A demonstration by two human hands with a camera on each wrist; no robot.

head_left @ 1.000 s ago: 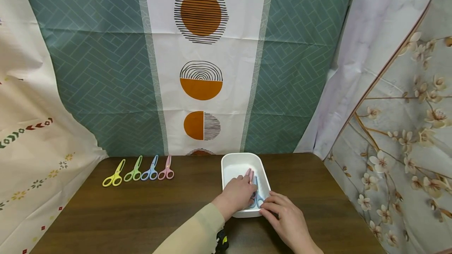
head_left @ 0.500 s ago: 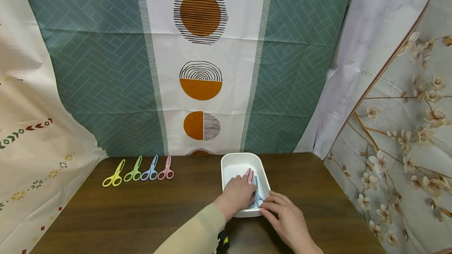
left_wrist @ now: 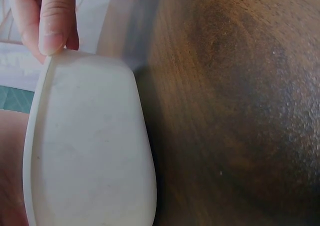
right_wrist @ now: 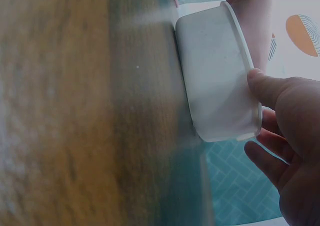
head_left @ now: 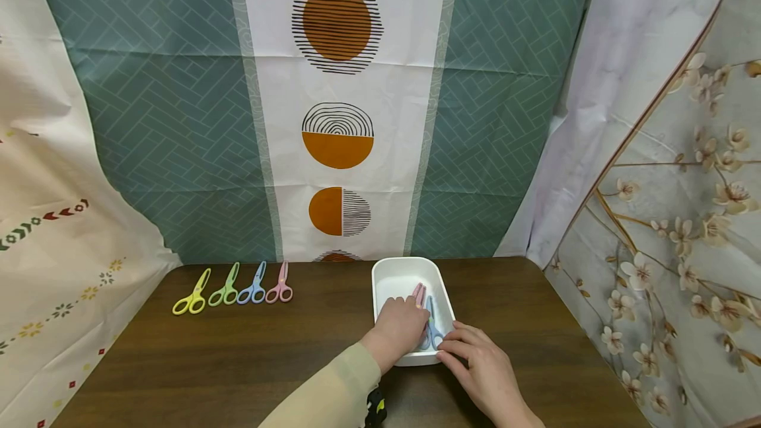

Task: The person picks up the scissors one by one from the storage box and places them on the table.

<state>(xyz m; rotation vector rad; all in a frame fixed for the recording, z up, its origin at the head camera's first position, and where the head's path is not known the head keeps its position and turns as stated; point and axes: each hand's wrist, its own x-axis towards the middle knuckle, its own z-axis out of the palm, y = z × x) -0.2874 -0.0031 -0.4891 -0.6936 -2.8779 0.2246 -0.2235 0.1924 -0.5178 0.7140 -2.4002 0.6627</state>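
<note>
A white tray point(head_left: 410, 269) stands on the table, holding pink scissors point(head_left: 419, 292) and blue scissors point(head_left: 431, 316), side by side with blades pointing away. Part of another handle shows beside them. My left hand point(head_left: 397, 329) reaches in over the left wall, its fingers curled down over the pink scissors' handles; the fingertips are hidden. At the near right corner my right hand point(head_left: 480, 368) pinches the tray's rim, its thumb outside the wall in the right wrist view. The left wrist view shows the tray's outer wall point(left_wrist: 95, 136) and my right hand's fingers point(left_wrist: 52, 25).
At the table's back left lie yellow scissors point(head_left: 192, 296), green scissors point(head_left: 226, 288), blue scissors point(head_left: 252, 286) and pink scissors point(head_left: 281, 286) in a row. Brown wooden table point(head_left: 238, 349) surrounds the tray. A patterned curtain point(head_left: 196, 150) hangs behind the back edge.
My left hand has shifted slightly inside the tray, and its fingertips are now more hidden. The scissors there have moved a little to the left. My right hand keeps its place on the rim.
</note>
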